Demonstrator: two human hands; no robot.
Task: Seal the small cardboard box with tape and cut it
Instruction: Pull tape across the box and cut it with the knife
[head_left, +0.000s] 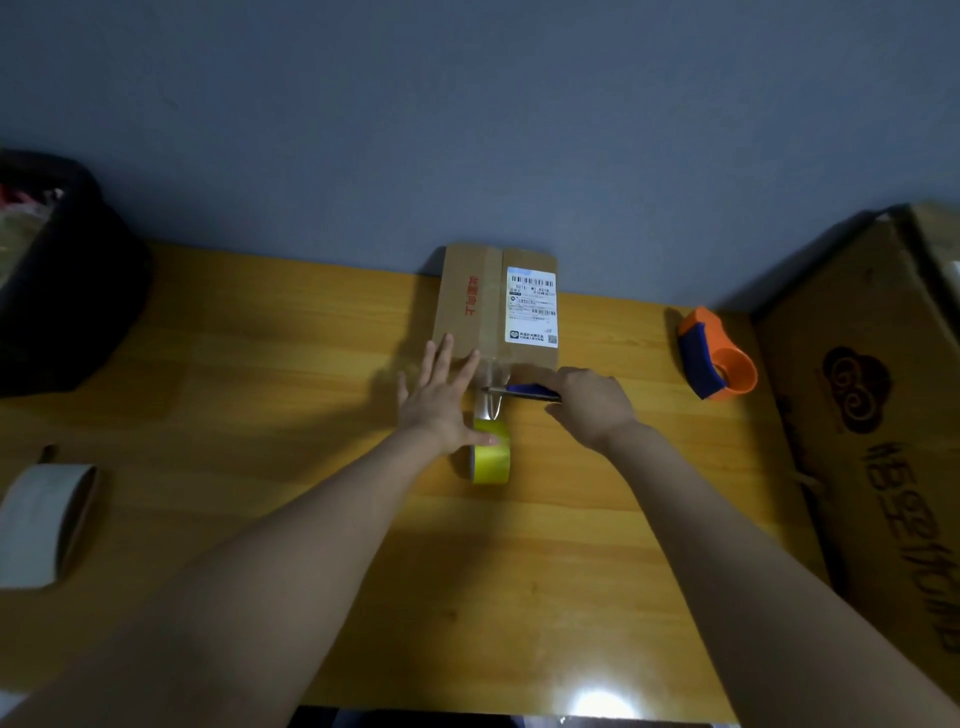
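The small cardboard box lies flat at the far middle of the wooden table, with a white shipping label on its right half. A strip of clear tape runs from the box's near edge down to a yellow tape roll. My left hand lies flat with fingers spread beside the strip, fingertips on the box's near left corner and thumb on the roll. My right hand grips a blue-handled cutter, its blade tip touching the tape strip from the right.
An orange and blue tape dispenser sits at the right. A large cardboard box stands at the right edge. A white tape roll lies at the left, and a black bin at far left. A grey wall rises behind.
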